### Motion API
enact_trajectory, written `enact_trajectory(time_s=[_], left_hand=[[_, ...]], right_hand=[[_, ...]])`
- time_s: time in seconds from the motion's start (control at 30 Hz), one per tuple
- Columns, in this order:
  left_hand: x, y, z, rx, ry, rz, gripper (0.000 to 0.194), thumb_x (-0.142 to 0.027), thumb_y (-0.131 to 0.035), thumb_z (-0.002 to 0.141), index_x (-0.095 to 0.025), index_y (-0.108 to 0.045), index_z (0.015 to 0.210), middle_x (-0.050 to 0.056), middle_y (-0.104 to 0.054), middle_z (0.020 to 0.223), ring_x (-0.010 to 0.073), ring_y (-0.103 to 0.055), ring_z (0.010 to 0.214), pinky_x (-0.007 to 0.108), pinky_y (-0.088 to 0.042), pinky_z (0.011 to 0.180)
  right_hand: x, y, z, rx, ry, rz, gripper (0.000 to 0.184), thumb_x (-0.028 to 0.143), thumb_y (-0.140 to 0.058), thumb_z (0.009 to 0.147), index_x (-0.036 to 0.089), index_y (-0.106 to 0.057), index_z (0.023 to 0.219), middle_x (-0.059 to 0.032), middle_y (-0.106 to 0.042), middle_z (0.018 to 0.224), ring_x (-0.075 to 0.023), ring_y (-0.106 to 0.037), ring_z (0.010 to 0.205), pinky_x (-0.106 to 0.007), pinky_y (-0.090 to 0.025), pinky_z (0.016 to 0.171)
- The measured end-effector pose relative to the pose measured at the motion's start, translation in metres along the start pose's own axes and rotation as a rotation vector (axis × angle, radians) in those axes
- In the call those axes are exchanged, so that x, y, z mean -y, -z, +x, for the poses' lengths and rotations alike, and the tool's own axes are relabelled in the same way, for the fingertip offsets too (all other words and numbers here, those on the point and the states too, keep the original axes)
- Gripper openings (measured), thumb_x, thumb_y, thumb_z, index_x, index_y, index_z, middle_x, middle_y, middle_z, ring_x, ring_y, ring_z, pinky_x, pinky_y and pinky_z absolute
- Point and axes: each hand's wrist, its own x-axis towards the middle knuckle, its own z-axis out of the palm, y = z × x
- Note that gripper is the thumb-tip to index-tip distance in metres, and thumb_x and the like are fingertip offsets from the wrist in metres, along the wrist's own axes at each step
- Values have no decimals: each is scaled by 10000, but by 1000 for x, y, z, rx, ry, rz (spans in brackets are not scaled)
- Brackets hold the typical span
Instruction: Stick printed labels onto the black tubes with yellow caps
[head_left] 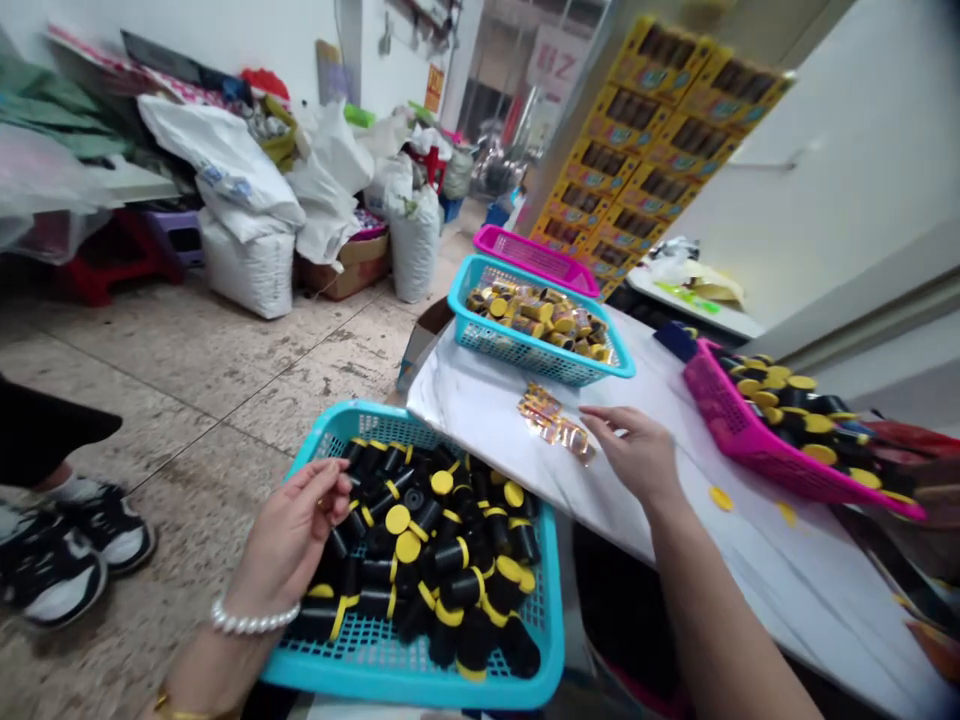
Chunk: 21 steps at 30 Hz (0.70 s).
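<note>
Lying in a loose patch on the white table [480,402], small glossy printed wrappers [553,422] caught the light as I worked from a distance through the head camera. My right hand [628,448] reached in just beside them, its fingers released and slightly parted, the tips close to the patch's edge. Near the table, black cylinders with yellow caps [451,556] filled a blue basket [553,610], lying at all angles. My left hand [304,515], a pearl bracelet [253,617] at its wrist, hung over the basket's left side with fingers and thumb drawn together; I could not tell whether they grasped anything.

Beyond the wrappers, a second blue basket [525,365] held yellow-ended pieces with shiny sides, and a pink basket [525,240] stood behind it. To the right, another pink basket [739,440] was heaped with more capped cylinders, a yellow disc [721,499] lying flat beside it. Yellow boxes [630,115] rose in a stack at the back. Across the floor, white sacks [247,265] slumped near the wall, and a person's black-and-white shoes [56,575] showed at left.
</note>
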Motion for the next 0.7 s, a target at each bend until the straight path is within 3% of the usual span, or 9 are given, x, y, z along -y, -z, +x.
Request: enact_trajectory(time_s=[0.1,0.27,0.43,0.5,0.6,0.7], left_hand=[[-1,-6,0,16,9,14,232,-272,-771,683,-141,-668,844,8,-615,685,76,-525,561,145,-454,478],[5,-7,-8,21,56,41,256,-288,-778,676,-143,-665,854,2,-611,693,74,-523,554,154,-447,478],[19,0,-14,-23,63,76,279,-330,-774,681,-146,-654,851,-9,-604,682,67,-514,542,157,-419,476],[24,-4,-20,16,50,126,269,-360,-746,716,-154,-652,862,-13,-605,680,65,-508,543,159,-405,485],[29,-14,-31,155,-11,276,258,-389,-695,770,-156,-668,880,7,-634,714,79,-531,587,181,-418,537],[31,-21,-37,259,-68,371,273,-378,-696,773,-157,-693,935,41,-678,814,103,-564,682,203,-442,625]], right_hand=[[-19,-22,18,134,-71,54,299,407,-572,835,210,-756,965,-39,-715,796,-152,-635,645,-263,-482,609],[-12,-56,27,151,-77,35,231,363,-601,795,232,-775,869,-35,-711,757,-166,-617,653,-278,-453,622],[-2,-48,20,92,-34,-20,171,289,-620,787,197,-758,746,-55,-684,740,-197,-593,709,-320,-440,682],[15,-37,7,-34,49,-36,170,293,-627,809,190,-755,762,-59,-666,722,-205,-579,726,-333,-441,701],[59,-26,-21,-181,269,32,107,269,-665,817,207,-747,847,-48,-652,753,-191,-562,747,-329,-447,735],[112,-34,-55,-22,481,151,141,190,-667,820,208,-727,947,-36,-637,725,-168,-529,693,-306,-439,678]])
